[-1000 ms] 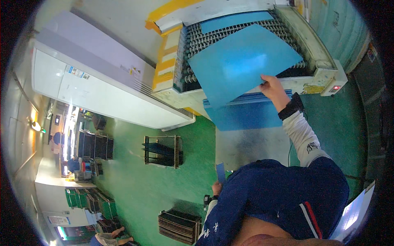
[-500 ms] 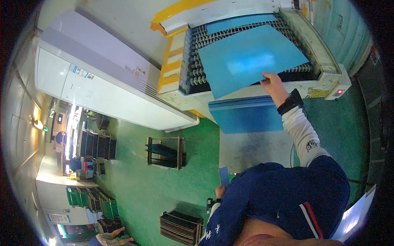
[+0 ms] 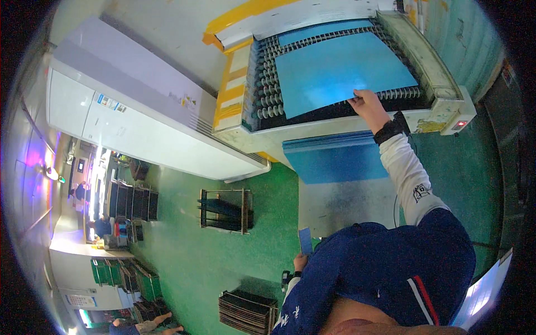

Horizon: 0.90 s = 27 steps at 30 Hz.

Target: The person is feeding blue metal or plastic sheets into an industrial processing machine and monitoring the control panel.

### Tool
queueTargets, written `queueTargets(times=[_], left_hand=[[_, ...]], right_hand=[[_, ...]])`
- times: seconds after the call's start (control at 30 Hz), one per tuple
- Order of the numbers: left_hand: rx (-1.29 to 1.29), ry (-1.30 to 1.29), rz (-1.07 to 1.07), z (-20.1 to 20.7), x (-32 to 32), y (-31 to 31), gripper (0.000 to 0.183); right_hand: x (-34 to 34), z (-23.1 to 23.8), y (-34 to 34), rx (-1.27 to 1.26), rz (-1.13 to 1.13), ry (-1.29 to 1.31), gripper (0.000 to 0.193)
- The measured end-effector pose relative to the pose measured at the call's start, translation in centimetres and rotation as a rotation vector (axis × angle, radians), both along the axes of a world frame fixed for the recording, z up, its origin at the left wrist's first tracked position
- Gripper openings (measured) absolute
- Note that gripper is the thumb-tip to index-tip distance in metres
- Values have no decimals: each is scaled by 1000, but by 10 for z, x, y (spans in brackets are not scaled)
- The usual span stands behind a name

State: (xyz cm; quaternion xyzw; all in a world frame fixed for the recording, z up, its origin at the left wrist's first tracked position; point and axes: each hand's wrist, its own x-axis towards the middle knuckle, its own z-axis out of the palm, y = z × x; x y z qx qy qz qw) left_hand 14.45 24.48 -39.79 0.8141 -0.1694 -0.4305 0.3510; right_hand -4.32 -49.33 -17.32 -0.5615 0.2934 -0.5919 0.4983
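Note:
My right hand (image 3: 368, 107) pinches the near edge of a large, smooth blue sheet (image 3: 340, 70) between thumb and fingers. The sheet lies over the rows of small wheels of a roller conveyor (image 3: 270, 103), its near edge slightly askew to the machine's front. Behind it, a second blue sheet (image 3: 324, 31) rests on the rollers. Low beside my body, my left hand (image 3: 300, 261) is closed around the lower end of a narrow, flat blue-grey piece (image 3: 305, 241) whose kind I cannot make out. My sleeve and body hide part of that arm.
Below the conveyor's front, a stack of blue sheets (image 3: 335, 159) sits on a grey surface (image 3: 346, 206). A tall white air conditioner (image 3: 151, 111) stands left of the machine. Racks of dark panels (image 3: 223, 209) (image 3: 248, 310) stand on the green floor. Other people (image 3: 139, 325) are at the far left.
The blue sheet has turned and settled squarer over the rollers, its near left corner moving farther from me. My right hand followed slightly forward and left. The left hand has barely moved.

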Motion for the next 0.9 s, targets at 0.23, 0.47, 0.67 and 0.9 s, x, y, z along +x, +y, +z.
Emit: queueTargets(times=[0.23,0.47,0.67,0.9], left_hand=[[289,-203,-289,-27,7,-2,33],[134,-202,-264,-9,12,-10,33],[72,-131,-134,36,-8,-11,32],[173,-137,-125,80,-16,-26,31]], right_hand=[[-35,156,84,951,427,-450,17],[-45,168,124,723,584,32,21],[-21,110,175,431,511,599,19],[-26,79,220,-155,209,1121,25]])
